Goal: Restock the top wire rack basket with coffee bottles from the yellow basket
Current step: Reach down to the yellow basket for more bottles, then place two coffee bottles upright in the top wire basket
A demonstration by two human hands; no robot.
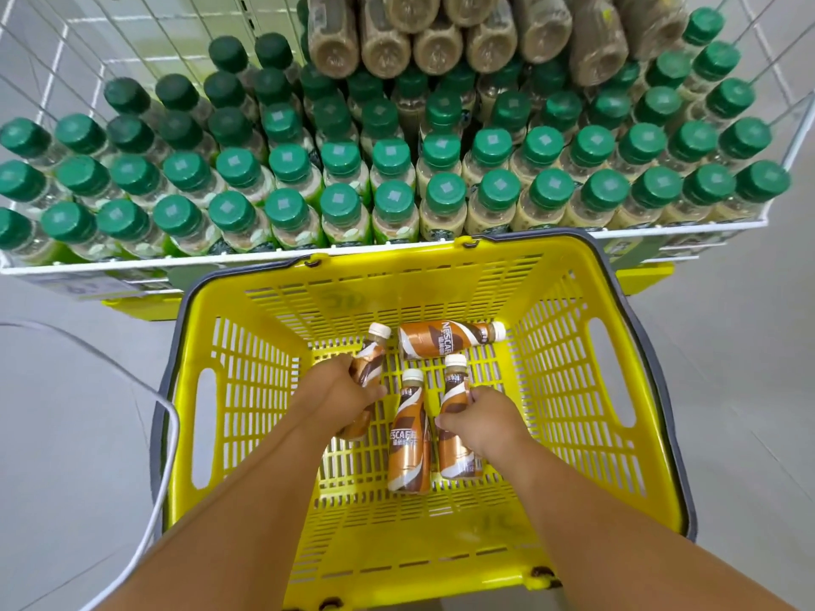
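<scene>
The wire rack (pixel 397 251) stood beyond the yellow basket (pixel 635 434), its near rows packed with upright green-capped bottles (pixel 392 205); further back, brown bottles (pixel 383 46) lay stacked with their bases showing. Any free room looked to be at the rack's back left.

Four coffee bottles lay on the basket's floor. Three had their long axes running roughly away from the person, white caps toward the rack; the far one (pixel 445 339) lay crosswise, cap to the right.

The left hand (pixel 348 396) had its fingers curled round the left bottle (pixel 366 366), which tilted slightly rightward at the cap. The right hand (pixel 480 421) pinched the right bottle (pixel 456 396) across its middle, thumb and fingers on opposite sides. The middle bottle (pixel 410 434) lay free between the hands, equally near both.

Each held bottle probably needed lifting, then carrying forward, cap first, to the rack.
</scene>
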